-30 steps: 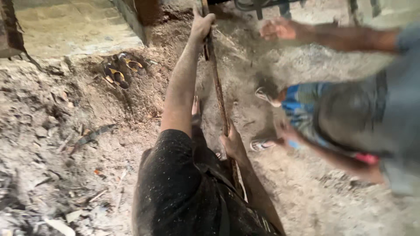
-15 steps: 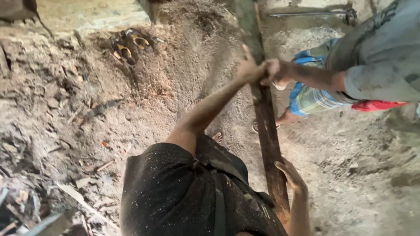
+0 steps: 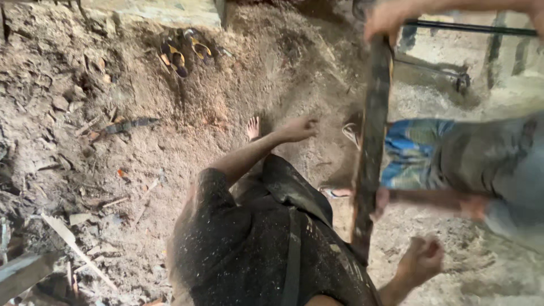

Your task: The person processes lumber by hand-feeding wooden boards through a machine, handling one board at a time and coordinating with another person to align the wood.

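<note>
Left hand (image 3: 297,128) out at about 12 o'clock from the torso, fingers spread loose, holding nothing, hovering over the sawdust-covered ground (image 3: 238,85). Right hand (image 3: 422,259) low at about 4 o'clock, curled into a loose fist, also empty as far as the blur lets me tell. The two hands are well apart, with the plank between them.

Long dark wooden plank (image 3: 371,147) runs near upright through the frame, top end at 1 o'clock, bottom end just beside the wearer's right hand but not touching it.

A co-worker's hand (image 3: 388,18) grips the plank's top end. The same person's other hand (image 3: 382,203) touches the plank lower down at about 3 o'clock. Co-worker stands on the right, in blue checked cloth (image 3: 411,153) and a grey shirt (image 3: 498,170).

A bare foot (image 3: 253,127) shows just left of the wearer's left forearm. Pair of yellow-strapped sandals (image 3: 184,52) lies on the sawdust at 11 o'clock, well apart from everything. Wood scraps (image 3: 73,243) scattered at 8 o'clock. Dark metal bar (image 3: 470,27) crosses at 2 o'clock.
</note>
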